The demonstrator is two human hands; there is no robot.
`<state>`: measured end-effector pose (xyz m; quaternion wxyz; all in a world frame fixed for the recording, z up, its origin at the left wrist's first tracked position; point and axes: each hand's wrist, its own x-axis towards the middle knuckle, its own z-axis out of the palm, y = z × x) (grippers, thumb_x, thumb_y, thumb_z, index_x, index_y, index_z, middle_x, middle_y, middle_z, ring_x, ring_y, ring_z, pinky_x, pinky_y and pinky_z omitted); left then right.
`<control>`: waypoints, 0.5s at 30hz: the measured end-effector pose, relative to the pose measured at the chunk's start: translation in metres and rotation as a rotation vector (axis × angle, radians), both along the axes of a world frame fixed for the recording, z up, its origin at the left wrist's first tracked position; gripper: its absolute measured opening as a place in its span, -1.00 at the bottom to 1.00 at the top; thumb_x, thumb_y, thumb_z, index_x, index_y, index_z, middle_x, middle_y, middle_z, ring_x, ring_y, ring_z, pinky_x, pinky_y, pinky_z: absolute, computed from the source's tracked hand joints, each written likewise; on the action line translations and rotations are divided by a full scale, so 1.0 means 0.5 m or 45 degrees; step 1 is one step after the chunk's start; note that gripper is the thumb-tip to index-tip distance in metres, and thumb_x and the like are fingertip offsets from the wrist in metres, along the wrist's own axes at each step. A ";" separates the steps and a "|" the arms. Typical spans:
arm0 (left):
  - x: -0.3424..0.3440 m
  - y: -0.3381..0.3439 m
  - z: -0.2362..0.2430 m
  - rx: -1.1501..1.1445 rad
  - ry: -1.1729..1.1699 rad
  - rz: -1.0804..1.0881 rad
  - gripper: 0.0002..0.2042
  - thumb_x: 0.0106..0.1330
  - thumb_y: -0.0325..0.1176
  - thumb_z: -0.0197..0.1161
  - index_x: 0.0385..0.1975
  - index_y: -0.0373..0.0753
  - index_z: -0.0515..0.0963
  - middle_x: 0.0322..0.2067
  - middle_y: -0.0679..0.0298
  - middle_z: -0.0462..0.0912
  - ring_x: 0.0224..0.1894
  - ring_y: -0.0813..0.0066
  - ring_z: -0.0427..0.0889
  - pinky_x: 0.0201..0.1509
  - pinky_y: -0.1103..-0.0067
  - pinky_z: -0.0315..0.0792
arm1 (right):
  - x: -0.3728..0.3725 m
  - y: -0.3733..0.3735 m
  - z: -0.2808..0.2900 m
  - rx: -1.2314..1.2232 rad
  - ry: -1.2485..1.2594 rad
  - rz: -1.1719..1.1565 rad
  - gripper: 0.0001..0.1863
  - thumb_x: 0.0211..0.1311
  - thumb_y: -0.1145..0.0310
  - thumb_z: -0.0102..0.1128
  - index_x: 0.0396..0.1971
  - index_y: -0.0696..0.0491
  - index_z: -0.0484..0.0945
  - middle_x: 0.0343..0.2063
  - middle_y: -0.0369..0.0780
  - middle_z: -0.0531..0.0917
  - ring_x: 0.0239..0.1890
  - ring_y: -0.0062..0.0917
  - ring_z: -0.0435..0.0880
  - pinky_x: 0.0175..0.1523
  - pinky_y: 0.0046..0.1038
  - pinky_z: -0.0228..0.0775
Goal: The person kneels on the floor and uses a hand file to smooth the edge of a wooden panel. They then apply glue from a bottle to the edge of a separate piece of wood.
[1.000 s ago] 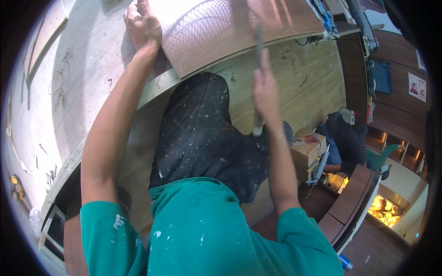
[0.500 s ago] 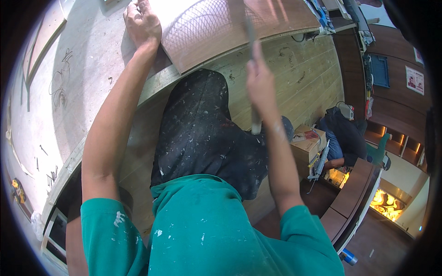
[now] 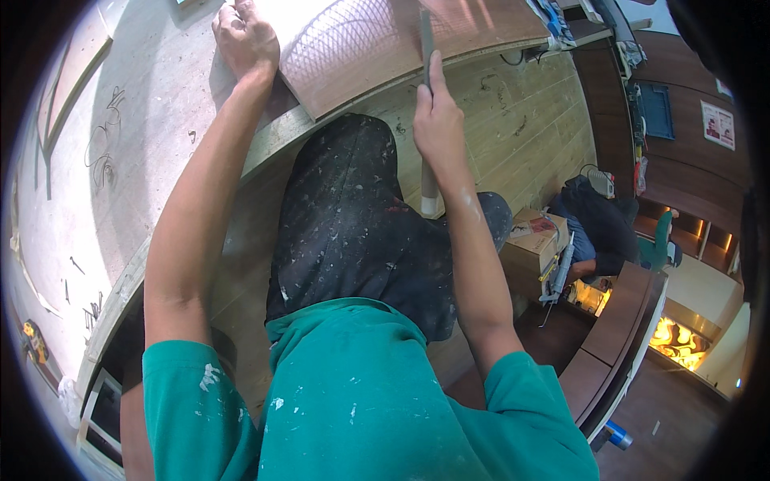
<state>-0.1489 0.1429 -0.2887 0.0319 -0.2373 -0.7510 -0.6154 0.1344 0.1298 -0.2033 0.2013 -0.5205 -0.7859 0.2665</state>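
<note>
My left hand [image 3: 247,44] rests on the pale worktop at the left end of a brown wood-grain panel [image 3: 369,64], its fingers curled; what they hold is hidden. My right hand [image 3: 437,120] grips a long, flat, grey file-like tool [image 3: 426,36] with a pale lower end, held upright over the panel's front edge. The panel lies along the worktop [image 3: 160,136], whose front edge runs above my dark, paint-spotted trousers. Light and a lattice shadow fall on the panel.
Boards [image 3: 68,68] and a yellow-black tool [image 3: 34,341] lie on the left. At right are a cardboard box [image 3: 521,258] with a caulking gun [image 3: 560,268], a co-worker bent over [image 3: 601,224], another person in green [image 3: 659,240], brown cabinets [image 3: 618,321] and a blue cylinder [image 3: 618,433].
My right hand and the tool have shifted up and left toward the panel. My left hand stays at the panel's end. The person in green at right has changed posture.
</note>
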 end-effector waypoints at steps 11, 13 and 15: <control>-0.001 -0.011 0.011 -0.033 -0.077 0.031 -0.36 0.66 0.13 -0.23 0.14 -0.31 0.64 0.09 -0.21 0.61 0.23 -0.17 0.52 0.38 0.15 0.34 | -0.043 -0.097 0.034 -0.183 0.027 0.037 -0.29 0.50 0.42 0.06 0.60 -0.11 0.12 -0.39 0.28 0.65 -0.38 0.20 0.70 -0.25 0.08 0.49; 0.007 -0.001 0.011 -0.042 -0.093 0.030 -0.36 0.66 0.14 -0.24 0.13 -0.30 0.64 0.09 -0.20 0.62 0.23 -0.16 0.52 0.37 0.15 0.35 | -0.043 -0.044 0.022 -0.097 0.013 -0.008 -0.29 0.51 0.41 0.05 0.60 -0.08 0.12 -0.40 0.27 0.65 -0.39 0.19 0.70 -0.26 0.07 0.48; 0.007 -0.002 0.009 -0.031 -0.072 0.031 -0.35 0.66 0.14 -0.25 0.12 -0.31 0.65 0.09 -0.20 0.63 0.23 -0.15 0.53 0.37 0.15 0.35 | -0.046 -0.058 0.007 -0.041 0.061 0.058 -0.29 0.51 0.41 0.06 0.60 -0.05 0.12 -0.41 0.27 0.64 -0.40 0.19 0.69 -0.27 0.07 0.47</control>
